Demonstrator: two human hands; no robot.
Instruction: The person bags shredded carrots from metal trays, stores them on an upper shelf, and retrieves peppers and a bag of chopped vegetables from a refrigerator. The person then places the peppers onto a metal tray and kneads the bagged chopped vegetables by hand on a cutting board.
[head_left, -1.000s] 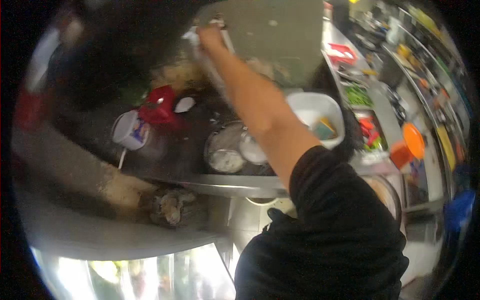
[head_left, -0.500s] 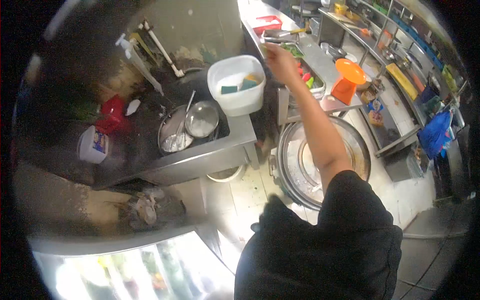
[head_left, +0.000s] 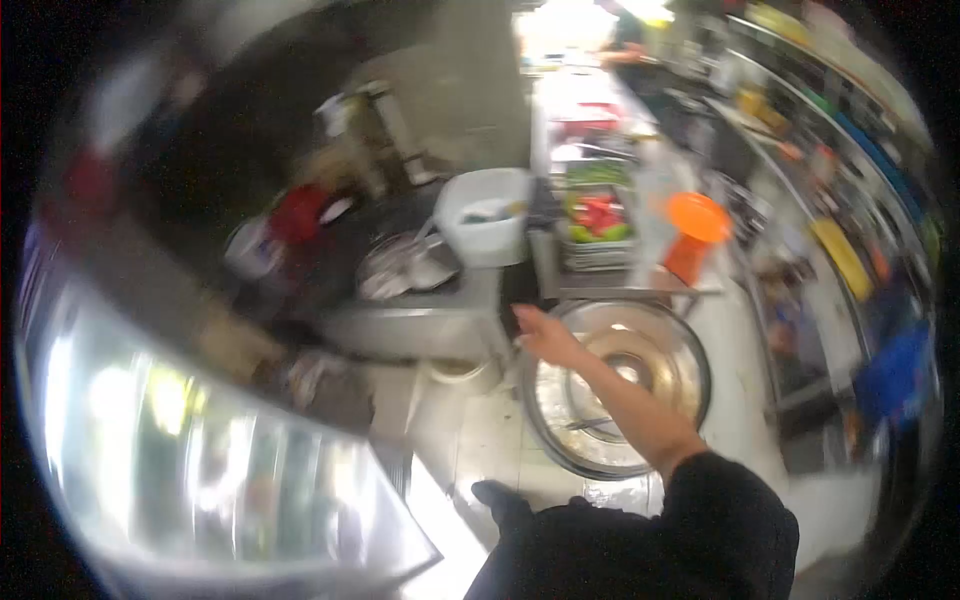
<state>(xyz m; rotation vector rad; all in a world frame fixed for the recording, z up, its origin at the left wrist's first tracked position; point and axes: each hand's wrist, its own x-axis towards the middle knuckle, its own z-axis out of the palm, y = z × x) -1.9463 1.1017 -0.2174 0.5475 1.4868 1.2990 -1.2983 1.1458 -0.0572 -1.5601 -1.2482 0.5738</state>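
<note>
My right hand [head_left: 545,335] is stretched out, blurred by motion, over the left edge of a large round metal pan [head_left: 548,425] standing low by the floor. Its fingers are smeared, and whether anything is in them does not show. A thin dark utensil [head_left: 590,424] lies in the pan. Just beyond the hand, a white plastic tub [head_left: 485,240] with sponges inside stands on the sink's corner. To its right is a metal tray [head_left: 600,256] of red and green items. My left hand is out of view.
An orange stand with a round top [head_left: 698,218] is on the counter's right end. Metal dishes [head_left: 405,268] lie in the sink [head_left: 400,325] at left. A bright glass-fronted fridge [head_left: 230,470] fills the lower left. Crowded shelves [head_left: 800,170] line the right.
My right hand has drawn back and down from beside the white tub to over the pan's edge. The view has shifted, showing more of the counter's far end.
</note>
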